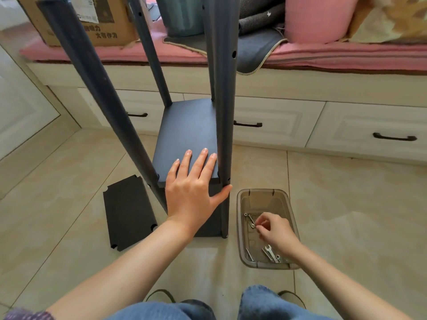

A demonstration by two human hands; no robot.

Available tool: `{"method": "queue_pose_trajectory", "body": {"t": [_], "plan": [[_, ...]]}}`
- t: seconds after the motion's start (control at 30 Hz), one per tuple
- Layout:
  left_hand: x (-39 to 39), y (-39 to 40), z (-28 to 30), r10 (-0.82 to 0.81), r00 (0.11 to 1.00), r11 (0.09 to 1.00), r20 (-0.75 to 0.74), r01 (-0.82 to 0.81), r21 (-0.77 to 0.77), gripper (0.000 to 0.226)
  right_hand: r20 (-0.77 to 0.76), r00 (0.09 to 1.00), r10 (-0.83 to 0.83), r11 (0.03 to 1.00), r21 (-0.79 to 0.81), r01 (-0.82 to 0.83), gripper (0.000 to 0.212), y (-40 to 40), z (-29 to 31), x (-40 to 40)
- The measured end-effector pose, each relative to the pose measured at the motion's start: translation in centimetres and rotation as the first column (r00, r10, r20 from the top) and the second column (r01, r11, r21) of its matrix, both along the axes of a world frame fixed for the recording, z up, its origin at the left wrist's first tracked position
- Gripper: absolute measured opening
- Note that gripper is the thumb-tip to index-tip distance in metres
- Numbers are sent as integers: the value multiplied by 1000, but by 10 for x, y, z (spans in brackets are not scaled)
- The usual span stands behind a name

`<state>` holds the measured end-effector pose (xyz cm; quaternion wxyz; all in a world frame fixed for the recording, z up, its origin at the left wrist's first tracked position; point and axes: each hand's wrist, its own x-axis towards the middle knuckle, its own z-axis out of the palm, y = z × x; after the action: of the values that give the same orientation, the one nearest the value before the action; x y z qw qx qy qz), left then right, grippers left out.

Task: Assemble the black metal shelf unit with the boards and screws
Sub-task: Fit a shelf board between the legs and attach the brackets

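The black shelf unit stands on the tiled floor with several upright metal posts (225,112). A black board (187,128) sits between the posts a little above the floor. My left hand (194,188) lies flat on the board's near edge, fingers spread, thumb against the near right post. A loose black board (129,211) lies on the floor to the left. My right hand (275,232) reaches into a clear plastic tray (263,195) and pinches a screw (253,225) between its fingertips. Wrenches (271,252) lie in the tray's near end.
White drawers with dark handles (248,124) run along the back under a pink cushioned bench. A cardboard box (92,21), a pink pillow (316,17) and grey cloth (254,42) rest on it. My knees in blue jeans (261,303) are at the bottom edge.
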<state>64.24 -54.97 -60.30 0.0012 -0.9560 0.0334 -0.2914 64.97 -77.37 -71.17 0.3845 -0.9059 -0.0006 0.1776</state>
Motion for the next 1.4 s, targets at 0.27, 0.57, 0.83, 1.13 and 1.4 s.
{"method": "queue_pose_trajectory", "body": {"t": [0.27, 0.57, 0.83, 1.13, 1.4], "plan": [[-4, -2, 4, -10, 999, 999, -37, 8, -47, 73, 252, 954, -164, 879, 476, 26, 14, 22, 128, -36], [-6, 2, 4, -21, 999, 997, -45, 18, -78, 75, 325, 928, -184, 876, 482, 5, 13, 46, 155, -38], [-3, 4, 0, -31, 999, 995, -35, 27, -100, 75, 335, 916, -218, 888, 458, 43, 14, 48, 145, -36], [-4, 6, -2, -34, 999, 995, -11, 32, -97, 74, 343, 912, -225, 853, 522, 15, 14, 48, 135, -36], [-6, 6, 0, -31, 999, 995, -8, 30, -98, 74, 361, 907, -216, 846, 534, -12, 14, 49, 132, -34]]}}
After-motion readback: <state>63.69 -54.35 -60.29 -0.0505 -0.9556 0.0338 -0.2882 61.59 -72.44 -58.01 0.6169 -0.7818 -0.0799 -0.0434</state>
